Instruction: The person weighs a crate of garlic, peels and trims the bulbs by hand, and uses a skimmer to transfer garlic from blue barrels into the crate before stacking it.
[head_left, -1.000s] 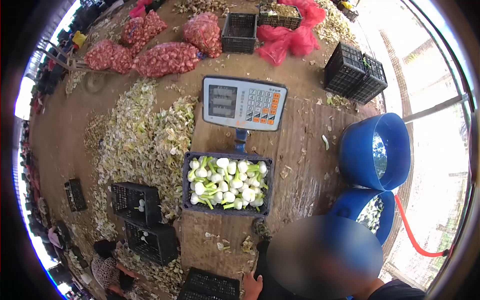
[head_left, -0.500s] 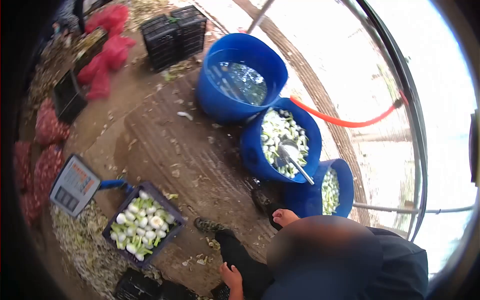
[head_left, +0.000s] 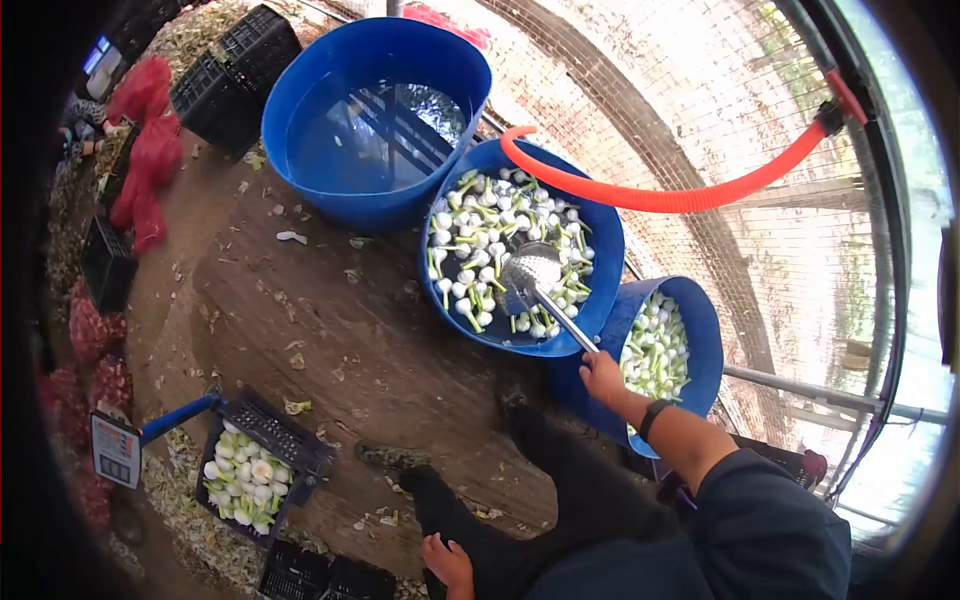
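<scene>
My right hand (head_left: 603,378), with a dark band at the wrist, is closed around the handle of a metal skimmer (head_left: 533,268). The skimmer's perforated bowl rests among white garlic bulbs (head_left: 487,235) with green stems. These bulbs fill much of the middle blue tub (head_left: 437,300). Beside it, below my right forearm, another blue tub (head_left: 706,335) holds more of the same bulbs. My left hand (head_left: 447,562) hangs by my leg with its fingers loosely extended and nothing in it.
A large blue tub of water (head_left: 300,180) stands at the back, and an orange hose (head_left: 660,197) arcs over the middle tub. At left a crate of white bulbs (head_left: 245,478) sits by a scale display (head_left: 117,450). Black crates (head_left: 235,75) and red mesh sacks (head_left: 148,165) lie farther off.
My right hand has reached forward from near my body and taken hold of the skimmer's handle. The view has shifted, bringing the tubs closer. My left hand stays low by my leg.
</scene>
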